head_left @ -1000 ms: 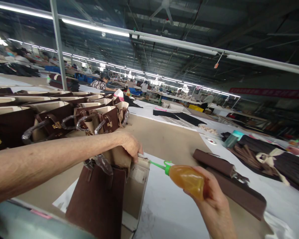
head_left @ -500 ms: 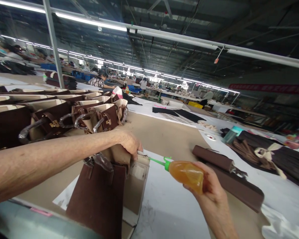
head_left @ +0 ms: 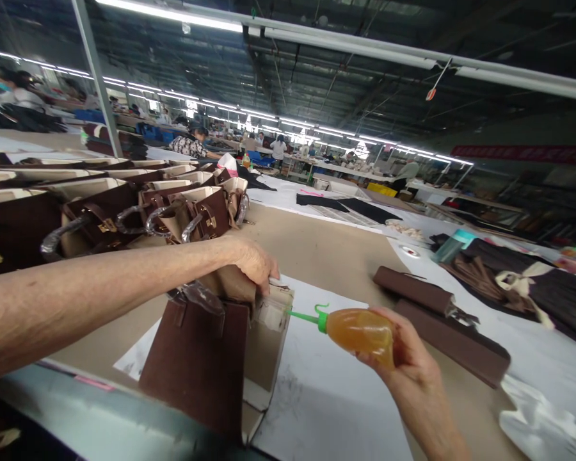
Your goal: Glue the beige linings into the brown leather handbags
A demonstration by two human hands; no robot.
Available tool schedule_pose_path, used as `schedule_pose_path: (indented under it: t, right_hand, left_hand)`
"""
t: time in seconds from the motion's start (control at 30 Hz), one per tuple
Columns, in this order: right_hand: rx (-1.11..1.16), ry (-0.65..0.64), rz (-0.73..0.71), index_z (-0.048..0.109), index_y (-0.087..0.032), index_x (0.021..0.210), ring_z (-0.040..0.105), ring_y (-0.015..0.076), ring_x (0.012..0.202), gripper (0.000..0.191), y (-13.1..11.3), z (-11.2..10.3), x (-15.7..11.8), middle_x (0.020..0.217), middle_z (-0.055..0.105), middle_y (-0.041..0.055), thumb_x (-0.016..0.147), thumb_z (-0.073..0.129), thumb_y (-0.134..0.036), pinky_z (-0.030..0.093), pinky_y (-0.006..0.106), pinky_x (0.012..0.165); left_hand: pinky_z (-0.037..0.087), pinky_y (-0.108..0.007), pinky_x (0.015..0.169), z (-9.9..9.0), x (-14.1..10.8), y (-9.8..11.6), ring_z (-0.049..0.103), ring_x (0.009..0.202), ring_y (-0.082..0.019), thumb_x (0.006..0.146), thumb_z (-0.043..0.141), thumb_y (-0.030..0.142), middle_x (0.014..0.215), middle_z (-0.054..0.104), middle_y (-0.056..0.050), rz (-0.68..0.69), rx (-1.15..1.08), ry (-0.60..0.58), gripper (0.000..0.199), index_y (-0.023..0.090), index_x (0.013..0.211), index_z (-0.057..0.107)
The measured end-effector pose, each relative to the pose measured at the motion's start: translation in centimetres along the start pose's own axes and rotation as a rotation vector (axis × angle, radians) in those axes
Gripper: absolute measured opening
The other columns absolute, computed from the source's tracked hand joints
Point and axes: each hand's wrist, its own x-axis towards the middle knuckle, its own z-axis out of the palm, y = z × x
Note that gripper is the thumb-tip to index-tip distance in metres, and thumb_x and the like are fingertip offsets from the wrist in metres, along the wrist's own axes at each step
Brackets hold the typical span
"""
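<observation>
My right hand (head_left: 408, 358) is wrapped round a soft glue bottle (head_left: 358, 333) of amber liquid with a green nozzle (head_left: 307, 317). The nozzle tip is at the inner edge of an unfinished brown handbag (head_left: 196, 365), which lies on its side with its beige inside facing right. At the bag's far end, my left hand (head_left: 256, 266) grips the bag's edge, fingers bent over it; its fingertips are partly hidden. A plastic-wrapped handle (head_left: 204, 298) lies across the bag below my left forearm.
Rows of brown handbags (head_left: 100, 205) stand at the left. Folded brown pieces (head_left: 451, 339) lie right of the bottle. White paper (head_left: 336, 397) is under the bag, and a teal-lidded bottle (head_left: 454, 246) stands farther right. People work at distant tables.
The nozzle tip has moved down along the bag's inner edge, from near the corner by my left hand. My left hand keeps its grip. The camera view has shifted slightly.
</observation>
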Motion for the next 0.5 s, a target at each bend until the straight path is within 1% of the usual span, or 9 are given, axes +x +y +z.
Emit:
schedule_pose_path:
  t: [0.07,0.13,0.23,0.33,0.4,0.5]
  right_hand:
    - [-0.02,-0.009,-0.008,0.06,-0.024,0.102,0.062,0.0218,0.08,0.05,0.0,-0.1,-0.3,0.1,0.063,0.0051,0.056,0.078,-0.029,0.054,0.028,0.067]
    - [-0.018,-0.019,-0.018,0.063,-0.024,0.098,0.063,0.0215,0.078,0.047,0.0,-0.2,-0.6,0.097,0.064,0.0044,0.054,0.079,-0.028,0.054,0.027,0.064]
    - [-0.038,-0.02,-0.031,0.065,-0.025,0.093,0.064,0.0192,0.071,0.045,0.0,-0.3,-1.2,0.089,0.068,0.002,0.05,0.079,-0.024,0.054,0.023,0.061]
    - [-0.054,-0.039,-0.041,0.067,-0.027,0.092,0.065,0.0166,0.068,0.045,0.2,-0.2,-1.8,0.087,0.069,0.0,0.05,0.078,-0.02,0.053,0.018,0.058]
    - [-0.042,-0.055,-0.056,0.068,-0.028,0.091,0.065,0.0162,0.071,0.043,0.6,-0.2,-2.2,0.088,0.069,-0.001,0.05,0.078,-0.019,0.053,0.017,0.06]
    - [-0.057,-0.083,-0.069,0.067,-0.029,0.092,0.065,0.0165,0.079,0.043,1.5,-0.2,-2.9,0.092,0.069,-0.0014,0.052,0.078,-0.02,0.053,0.017,0.066]
  left_hand:
    - [0.041,-0.022,0.067,0.0,0.0,0.1,0.059,0.087,-0.018,0.074,0.058,0.036,0.104,0.068,0.0,0.005,0.0,-0.007,0.029,0.024,0.098,0.068]
    - [0.041,-0.022,0.066,0.1,0.0,0.2,0.059,0.085,-0.018,0.075,0.057,0.035,0.104,0.068,-0.001,0.02,0.012,-0.01,0.029,0.023,0.1,0.068]
    - [0.041,-0.022,0.067,0.1,0.2,0.3,0.059,0.085,-0.018,0.075,0.058,0.033,0.105,0.068,-0.001,0.038,0.013,0.001,0.03,0.023,0.101,0.068]
    - [0.041,-0.022,0.07,0.2,0.4,0.4,0.059,0.085,-0.018,0.073,0.06,0.032,0.102,0.069,0.0,0.028,-0.006,0.008,0.029,0.023,0.1,0.068]
    - [0.041,-0.023,0.07,0.2,0.5,0.4,0.059,0.084,-0.018,0.073,0.061,0.031,0.099,0.069,0.0,0.025,-0.006,0.0,0.029,0.023,0.1,0.068]
    - [0.041,-0.023,0.069,0.3,0.5,0.6,0.058,0.082,-0.017,0.074,0.061,0.029,0.094,0.07,-0.001,0.033,-0.006,0.012,0.026,0.02,0.097,0.069]
